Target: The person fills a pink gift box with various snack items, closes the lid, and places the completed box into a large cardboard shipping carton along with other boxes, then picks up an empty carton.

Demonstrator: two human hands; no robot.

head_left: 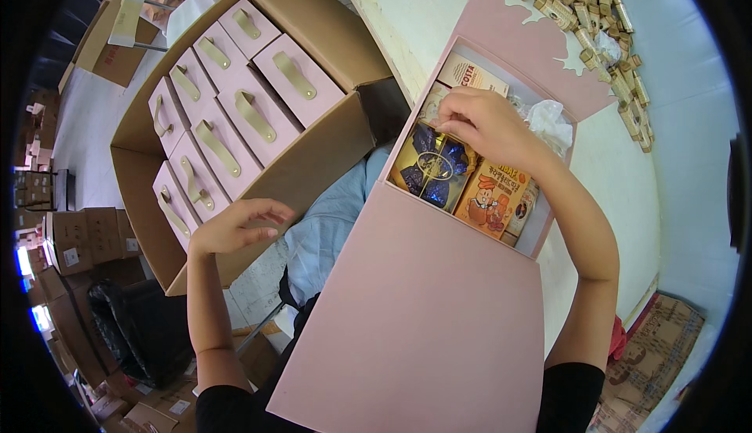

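Observation:
A pink gift box lies with its lid folded toward me across my lap. Inside are a gold-trimmed pack with dark blue shiny wrapping, an orange snack box with a cartoon figure, a cream box and crumpled white paper. My right hand is over the contents with thumb and fingers pinched together at the upper left compartment; what they grip, if anything, is hidden. My left hand is at the near side of a brown carton, its fingers apart and nothing in them.
The carton holds several pink boxes with beige strap handles. On the white table, a pile of small gold-brown packs lies at the far right. Stacked cartons and a black bag-lined bin stand at left.

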